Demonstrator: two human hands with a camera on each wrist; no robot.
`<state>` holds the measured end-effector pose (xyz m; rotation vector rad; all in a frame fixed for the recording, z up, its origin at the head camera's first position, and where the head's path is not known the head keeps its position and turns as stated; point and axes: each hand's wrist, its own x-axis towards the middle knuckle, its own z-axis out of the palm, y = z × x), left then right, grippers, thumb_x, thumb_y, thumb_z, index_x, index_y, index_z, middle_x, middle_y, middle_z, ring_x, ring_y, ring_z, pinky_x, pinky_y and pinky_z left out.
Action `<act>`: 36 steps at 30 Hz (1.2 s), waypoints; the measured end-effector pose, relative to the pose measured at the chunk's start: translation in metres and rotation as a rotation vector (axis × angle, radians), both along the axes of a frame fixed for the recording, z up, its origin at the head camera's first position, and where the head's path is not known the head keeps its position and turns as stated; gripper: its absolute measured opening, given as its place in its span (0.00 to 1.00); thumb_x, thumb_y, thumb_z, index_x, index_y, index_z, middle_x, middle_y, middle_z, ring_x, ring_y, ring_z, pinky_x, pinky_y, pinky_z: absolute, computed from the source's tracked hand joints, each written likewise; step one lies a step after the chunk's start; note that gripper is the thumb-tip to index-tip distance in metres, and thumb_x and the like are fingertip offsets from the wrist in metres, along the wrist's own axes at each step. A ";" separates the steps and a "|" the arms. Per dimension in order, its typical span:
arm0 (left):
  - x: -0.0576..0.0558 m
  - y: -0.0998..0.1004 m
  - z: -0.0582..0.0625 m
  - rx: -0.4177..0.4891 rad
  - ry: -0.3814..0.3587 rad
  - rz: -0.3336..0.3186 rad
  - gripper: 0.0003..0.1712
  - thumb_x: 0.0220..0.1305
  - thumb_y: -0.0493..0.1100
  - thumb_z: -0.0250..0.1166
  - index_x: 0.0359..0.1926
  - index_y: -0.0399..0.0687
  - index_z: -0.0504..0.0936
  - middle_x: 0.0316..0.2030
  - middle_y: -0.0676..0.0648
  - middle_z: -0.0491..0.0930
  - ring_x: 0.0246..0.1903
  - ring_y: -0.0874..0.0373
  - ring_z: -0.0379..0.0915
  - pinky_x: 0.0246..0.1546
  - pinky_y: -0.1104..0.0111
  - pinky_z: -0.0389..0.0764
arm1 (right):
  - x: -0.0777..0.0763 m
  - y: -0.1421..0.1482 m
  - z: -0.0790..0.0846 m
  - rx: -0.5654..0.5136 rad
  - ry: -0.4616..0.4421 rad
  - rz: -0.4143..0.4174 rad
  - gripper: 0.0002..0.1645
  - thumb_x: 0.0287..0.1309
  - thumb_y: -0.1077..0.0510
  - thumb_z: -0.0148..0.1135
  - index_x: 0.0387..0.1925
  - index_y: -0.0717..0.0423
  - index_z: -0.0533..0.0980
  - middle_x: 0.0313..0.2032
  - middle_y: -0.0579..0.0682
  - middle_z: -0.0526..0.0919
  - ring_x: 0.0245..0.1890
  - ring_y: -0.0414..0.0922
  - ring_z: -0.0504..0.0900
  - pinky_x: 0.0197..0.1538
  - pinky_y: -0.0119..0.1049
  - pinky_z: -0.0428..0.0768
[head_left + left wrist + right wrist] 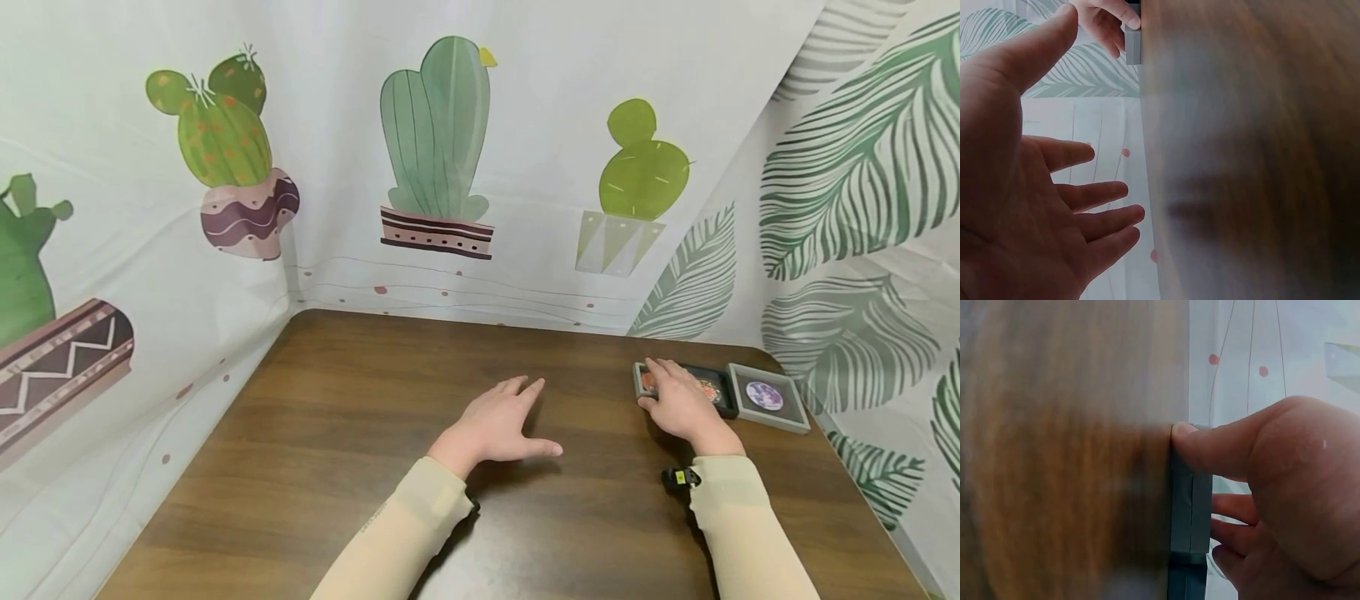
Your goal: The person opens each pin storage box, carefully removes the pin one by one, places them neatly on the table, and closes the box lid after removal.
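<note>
At the table's right, my right hand [681, 404] holds the leftmost of three shallow square cases, a grey one [639, 382] mostly covered by the hand. In the right wrist view the thumb presses the side of this grey case [1191, 512], with the other fingers beyond it. Orange shows inside it. Beside it sits a black case [726, 409] with a patterned round disc [708, 389], partly hidden. Rightmost is another grey case [772, 420] with a purple-and-white disc [764, 396]. My left hand [491, 423] hovers above mid-table, fingers spread, holding nothing.
The brown wooden table [322, 467] reaches back to a white cloth [540, 167] printed with cacti. A leaf-printed cloth [847, 333] hangs along the right side, close to the rightmost case.
</note>
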<state>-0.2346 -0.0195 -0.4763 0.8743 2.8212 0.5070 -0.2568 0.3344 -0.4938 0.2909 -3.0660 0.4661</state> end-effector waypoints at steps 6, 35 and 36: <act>-0.001 0.001 -0.002 0.055 -0.035 0.014 0.68 0.66 0.81 0.67 0.91 0.51 0.53 0.88 0.39 0.53 0.84 0.40 0.56 0.74 0.43 0.73 | 0.001 -0.003 0.003 0.010 -0.001 -0.011 0.45 0.75 0.55 0.70 0.79 0.77 0.63 0.77 0.79 0.64 0.77 0.78 0.61 0.76 0.75 0.63; -0.010 -0.002 -0.011 0.221 -0.154 0.068 0.65 0.69 0.82 0.62 0.89 0.44 0.58 0.85 0.42 0.62 0.85 0.44 0.55 0.80 0.46 0.64 | 0.010 -0.064 0.006 -0.027 0.121 0.160 0.50 0.65 0.42 0.81 0.72 0.74 0.75 0.65 0.67 0.80 0.63 0.64 0.81 0.62 0.62 0.82; -0.010 -0.003 -0.011 0.224 -0.155 0.065 0.65 0.69 0.82 0.62 0.89 0.44 0.58 0.85 0.42 0.63 0.85 0.44 0.55 0.80 0.46 0.64 | 0.011 -0.067 0.006 -0.022 0.123 0.169 0.50 0.65 0.42 0.81 0.72 0.74 0.75 0.64 0.67 0.80 0.62 0.63 0.81 0.61 0.61 0.82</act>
